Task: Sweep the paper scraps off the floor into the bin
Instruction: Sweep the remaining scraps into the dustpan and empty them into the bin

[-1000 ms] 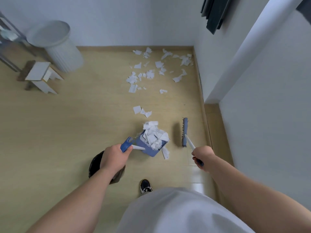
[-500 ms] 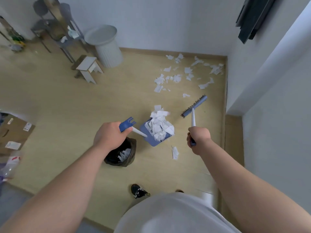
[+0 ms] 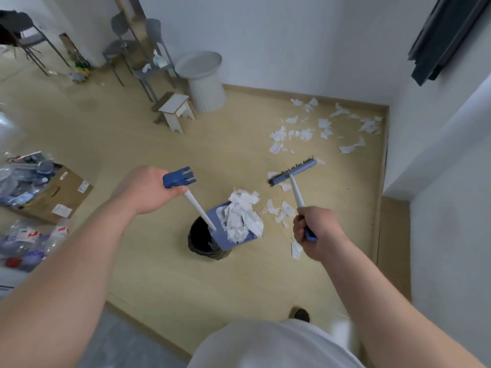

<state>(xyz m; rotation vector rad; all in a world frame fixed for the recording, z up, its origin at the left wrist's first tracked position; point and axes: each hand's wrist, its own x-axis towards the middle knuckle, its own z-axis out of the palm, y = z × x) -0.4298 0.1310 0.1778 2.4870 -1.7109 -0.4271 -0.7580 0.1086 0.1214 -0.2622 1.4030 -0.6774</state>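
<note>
Just now a heap of paper scraps (image 3: 243,216) sits piled in the blue dustpan (image 3: 236,241), which hangs over the far side of the black-lined bin (image 3: 200,239). A few stray scraps (image 3: 279,211) lie just beside the bin, and many scattered scraps (image 3: 303,134) cover the floor (image 3: 212,155) towards the far corner.

The left hand (image 3: 144,189) has its grip curled round the blue top of the dustpan's long white handle. The right hand (image 3: 316,232) has its grip wrapped round the end of the broom (image 3: 292,172), whose head lies out past the stray scraps.

The risk lies in the tipping. The heap looks about as wide as the bin's mouth and bulges over the pan's edge. A quick or off-centre tilt would likely send pieces back onto the floor.
</note>
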